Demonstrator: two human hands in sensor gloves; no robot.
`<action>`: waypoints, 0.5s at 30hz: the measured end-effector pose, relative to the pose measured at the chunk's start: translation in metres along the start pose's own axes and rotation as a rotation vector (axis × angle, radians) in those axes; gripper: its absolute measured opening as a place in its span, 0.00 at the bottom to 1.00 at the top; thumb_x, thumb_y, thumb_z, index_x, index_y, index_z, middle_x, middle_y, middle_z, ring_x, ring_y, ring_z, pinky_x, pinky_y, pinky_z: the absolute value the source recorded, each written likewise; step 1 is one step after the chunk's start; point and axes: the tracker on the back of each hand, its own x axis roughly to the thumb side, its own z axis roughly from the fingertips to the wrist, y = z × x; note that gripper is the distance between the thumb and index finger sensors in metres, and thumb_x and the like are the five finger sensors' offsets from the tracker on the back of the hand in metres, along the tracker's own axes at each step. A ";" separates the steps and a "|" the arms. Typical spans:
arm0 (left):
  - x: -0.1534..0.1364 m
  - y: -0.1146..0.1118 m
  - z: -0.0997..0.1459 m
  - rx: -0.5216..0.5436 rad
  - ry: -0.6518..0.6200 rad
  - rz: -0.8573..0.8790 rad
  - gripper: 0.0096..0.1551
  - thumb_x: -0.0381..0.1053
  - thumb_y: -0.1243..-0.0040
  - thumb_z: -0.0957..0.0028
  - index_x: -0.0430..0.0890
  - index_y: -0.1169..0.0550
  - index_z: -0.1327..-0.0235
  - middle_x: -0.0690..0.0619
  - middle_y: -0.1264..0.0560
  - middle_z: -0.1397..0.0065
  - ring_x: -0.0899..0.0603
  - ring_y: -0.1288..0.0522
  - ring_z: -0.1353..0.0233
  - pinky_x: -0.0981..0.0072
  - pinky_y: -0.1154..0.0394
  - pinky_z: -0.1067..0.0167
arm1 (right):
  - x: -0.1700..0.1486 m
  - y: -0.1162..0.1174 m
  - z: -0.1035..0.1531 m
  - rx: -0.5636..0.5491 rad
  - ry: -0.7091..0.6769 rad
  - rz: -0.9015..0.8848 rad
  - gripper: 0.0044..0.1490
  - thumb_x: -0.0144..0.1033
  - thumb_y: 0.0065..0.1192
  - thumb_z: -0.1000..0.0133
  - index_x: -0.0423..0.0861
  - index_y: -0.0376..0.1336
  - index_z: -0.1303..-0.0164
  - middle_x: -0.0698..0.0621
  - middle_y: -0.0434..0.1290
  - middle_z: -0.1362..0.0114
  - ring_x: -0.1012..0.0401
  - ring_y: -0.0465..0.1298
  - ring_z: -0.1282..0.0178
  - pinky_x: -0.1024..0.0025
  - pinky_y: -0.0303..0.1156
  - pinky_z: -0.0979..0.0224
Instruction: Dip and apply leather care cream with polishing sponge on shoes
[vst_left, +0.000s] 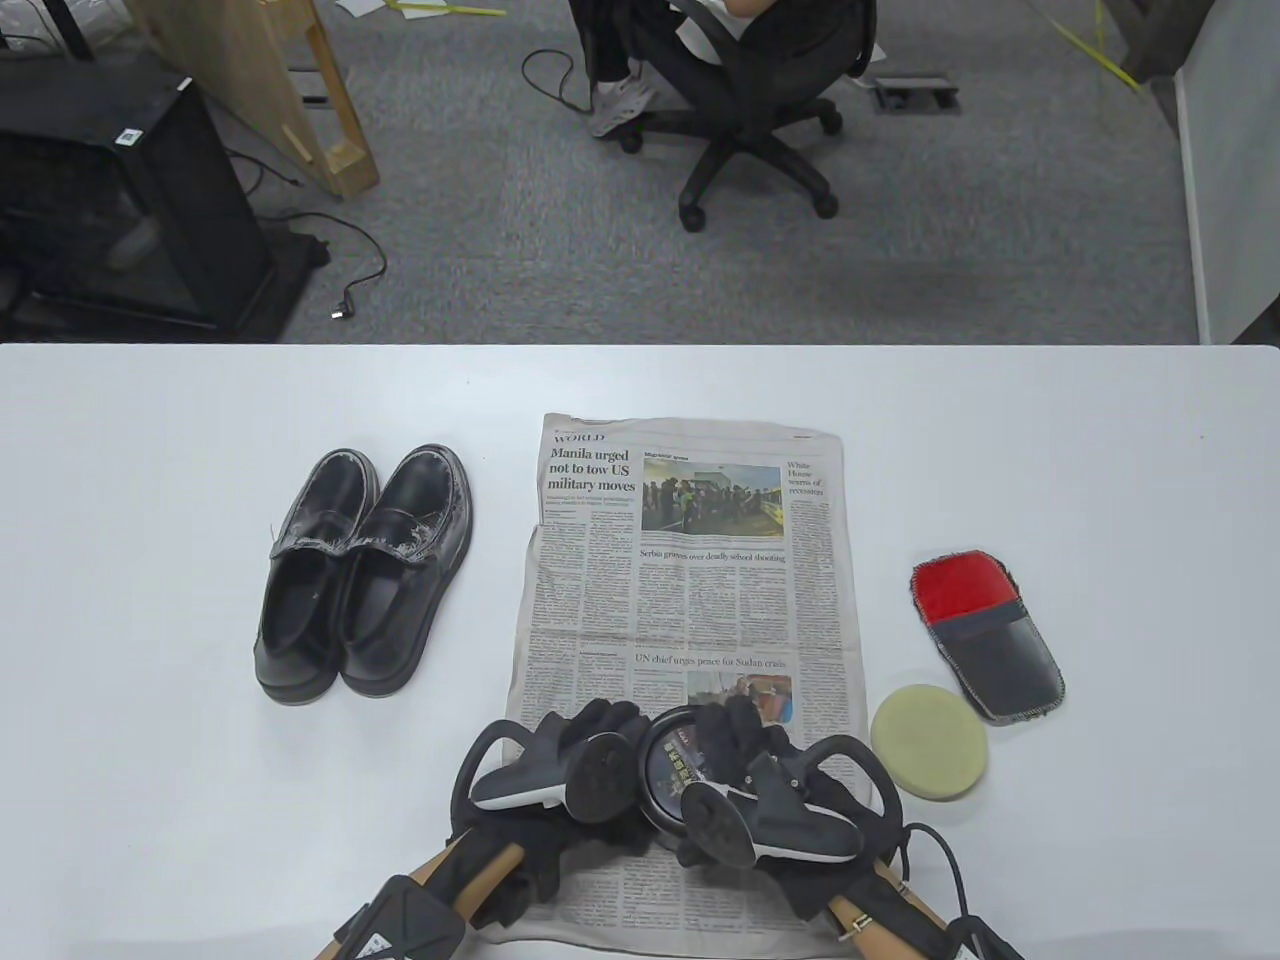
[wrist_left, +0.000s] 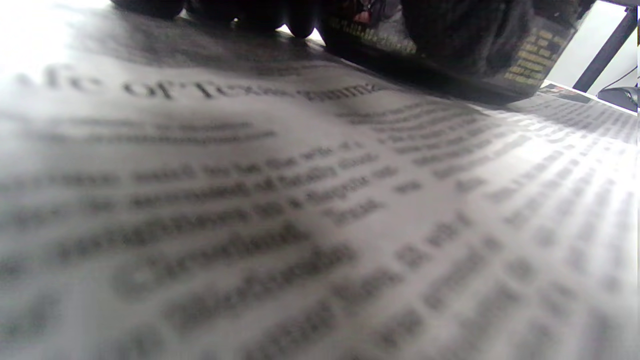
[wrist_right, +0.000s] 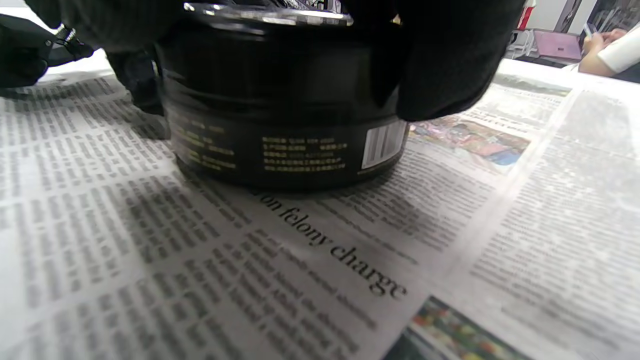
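Table view: both gloved hands meet at a black cream jar on the newspaper, near the table's front edge.

The right hand has its fingers curled over the top and side of the cream jar, which stands upright on the newspaper; in the right wrist view one gloved finger hangs down over the jar wall beside the barcode. The left hand lies just beside the jar on its left, fingertips down on the paper, but I cannot tell if it grips the jar or only touches it. The round yellow polishing sponge lies on the white table just right of the newspaper, untouched, and a red and dark grey polishing mitt lies just behind it. The pair of black shoes stands side by side left of the newspaper, well apart from the hands, with white scuffs on the toes.
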 end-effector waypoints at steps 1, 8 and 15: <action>0.000 0.000 0.000 0.002 0.000 -0.004 0.64 0.66 0.41 0.54 0.36 0.50 0.12 0.36 0.52 0.11 0.29 0.51 0.18 0.37 0.46 0.28 | 0.000 0.001 0.000 -0.003 -0.001 -0.004 0.74 0.77 0.44 0.53 0.29 0.44 0.14 0.26 0.54 0.17 0.39 0.74 0.31 0.64 0.77 0.31; -0.007 0.011 0.002 -0.075 -0.036 -0.035 0.66 0.68 0.39 0.54 0.36 0.49 0.12 0.33 0.52 0.11 0.27 0.50 0.18 0.35 0.43 0.28 | -0.020 0.000 0.008 0.063 -0.022 -0.116 0.70 0.73 0.42 0.48 0.35 0.35 0.10 0.30 0.42 0.11 0.31 0.51 0.15 0.39 0.62 0.22; -0.009 0.049 0.024 0.091 -0.033 0.080 0.68 0.74 0.45 0.50 0.31 0.49 0.11 0.25 0.51 0.12 0.20 0.48 0.20 0.28 0.41 0.30 | -0.063 0.008 0.026 -0.121 0.095 -0.269 0.62 0.70 0.38 0.43 0.38 0.38 0.11 0.35 0.45 0.10 0.37 0.50 0.14 0.45 0.56 0.20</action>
